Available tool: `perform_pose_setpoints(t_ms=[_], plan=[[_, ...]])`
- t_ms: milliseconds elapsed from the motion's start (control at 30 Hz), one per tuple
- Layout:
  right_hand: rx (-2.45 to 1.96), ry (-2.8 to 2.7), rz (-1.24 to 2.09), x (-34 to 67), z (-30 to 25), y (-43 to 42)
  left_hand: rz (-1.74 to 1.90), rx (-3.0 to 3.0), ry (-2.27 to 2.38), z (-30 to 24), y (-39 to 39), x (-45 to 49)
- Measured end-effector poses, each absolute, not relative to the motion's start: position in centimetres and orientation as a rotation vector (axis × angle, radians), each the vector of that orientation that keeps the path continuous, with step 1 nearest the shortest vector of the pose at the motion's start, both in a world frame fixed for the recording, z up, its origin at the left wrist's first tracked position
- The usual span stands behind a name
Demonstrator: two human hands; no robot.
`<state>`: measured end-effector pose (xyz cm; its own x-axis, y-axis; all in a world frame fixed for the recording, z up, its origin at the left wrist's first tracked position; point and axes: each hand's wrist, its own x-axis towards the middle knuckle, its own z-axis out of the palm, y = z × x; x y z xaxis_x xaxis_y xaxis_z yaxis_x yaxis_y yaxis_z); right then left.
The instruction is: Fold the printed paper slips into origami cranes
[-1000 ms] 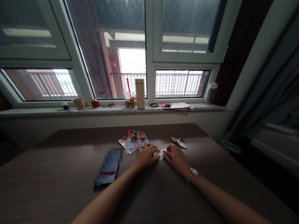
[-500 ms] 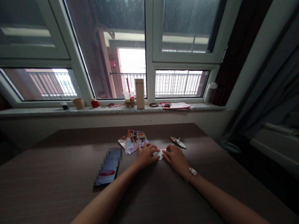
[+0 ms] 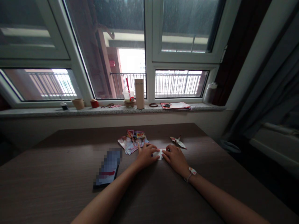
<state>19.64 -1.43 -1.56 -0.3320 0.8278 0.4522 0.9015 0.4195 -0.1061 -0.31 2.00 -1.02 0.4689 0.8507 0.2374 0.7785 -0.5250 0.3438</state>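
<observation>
A small folded piece of white paper [image 3: 160, 154] with a reddish upper edge lies on the table between my hands. My left hand [image 3: 147, 155] holds its left side, thumb and fingers pressed onto it. From the right, my right hand [image 3: 175, 157] grips the other side with bent fingers; a bracelet [image 3: 192, 171] circles that wrist. My fingers cover both ends of the paper. Just beyond my right hand rests a folded paper crane [image 3: 178, 142]. Several colourful printed sheets [image 3: 133, 143] are fanned out beyond my left hand.
A phone [image 3: 108, 168] with a blurred-out screen lies left of my left forearm on the brown table [image 3: 58, 161]. Along the windowsill [image 3: 112, 110] stand a beige flask [image 3: 139, 93], a drink cup with a red straw [image 3: 128, 94], a paper cup [image 3: 78, 104], scissors and papers [image 3: 178, 105].
</observation>
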Motion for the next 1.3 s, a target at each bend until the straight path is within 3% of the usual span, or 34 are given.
perform_pose_setpoints(t_ms=[1300], plan=[[-1.53,-2.211,-0.103,19.26,-1.11,-1.73,0.547,2.713,1.395,-0.75,2.06,-0.05]])
